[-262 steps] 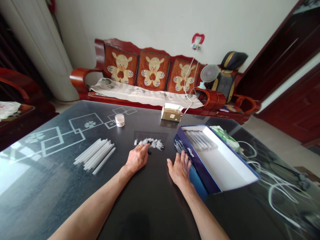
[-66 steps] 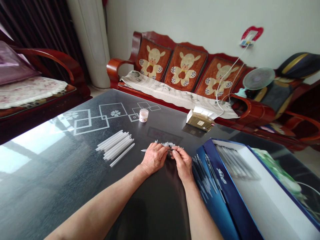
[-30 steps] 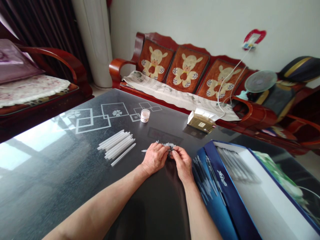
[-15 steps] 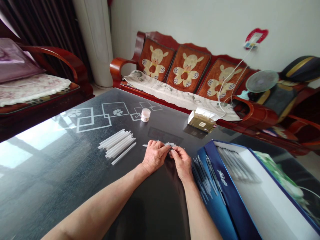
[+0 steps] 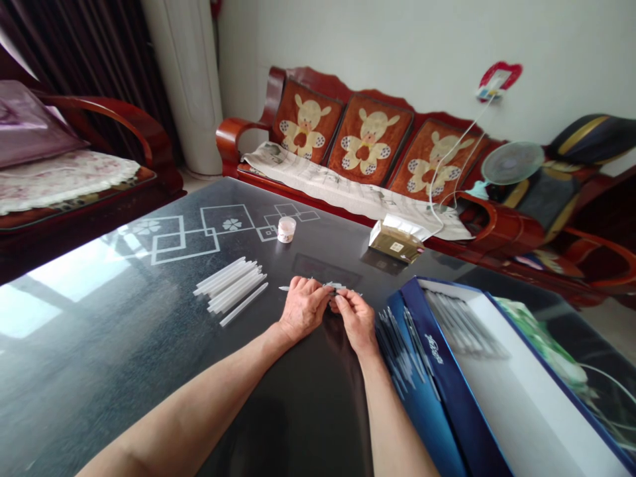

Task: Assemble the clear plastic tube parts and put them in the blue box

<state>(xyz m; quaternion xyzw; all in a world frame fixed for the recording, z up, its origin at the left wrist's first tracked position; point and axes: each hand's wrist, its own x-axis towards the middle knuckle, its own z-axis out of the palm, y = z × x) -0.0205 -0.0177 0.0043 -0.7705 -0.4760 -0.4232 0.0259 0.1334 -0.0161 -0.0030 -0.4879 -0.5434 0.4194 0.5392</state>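
My left hand [image 5: 304, 306] is closed, knuckles up, around what looks like a white pen barrel [image 5: 283, 288]; its pointed end sticks out to the left. Close beside it, my right hand [image 5: 356, 319] is pinched at the other end of the grip, thumb against fingertips. What those fingertips hold is too small to make out. Just behind both hands lie small whitish pieces [image 5: 334, 285], partly hidden. To the left, a bundle of white pen barrels [image 5: 231, 285] rests on the dark table [image 5: 149, 344]. Thin dark refills [image 5: 397, 344] lie on the blue lid by my right wrist.
A blue box [image 5: 489, 371] with a white inside holds a row of pens [image 5: 460, 321] at the right. Farther back stand a small round tub [image 5: 286, 230] and a tissue box [image 5: 396, 242]. A green-and-white packet [image 5: 541, 338] lies beyond the blue box.
The view has shifted slightly. Both hands stay together in front of me, with the right fingers moved only a little at the joined ends.
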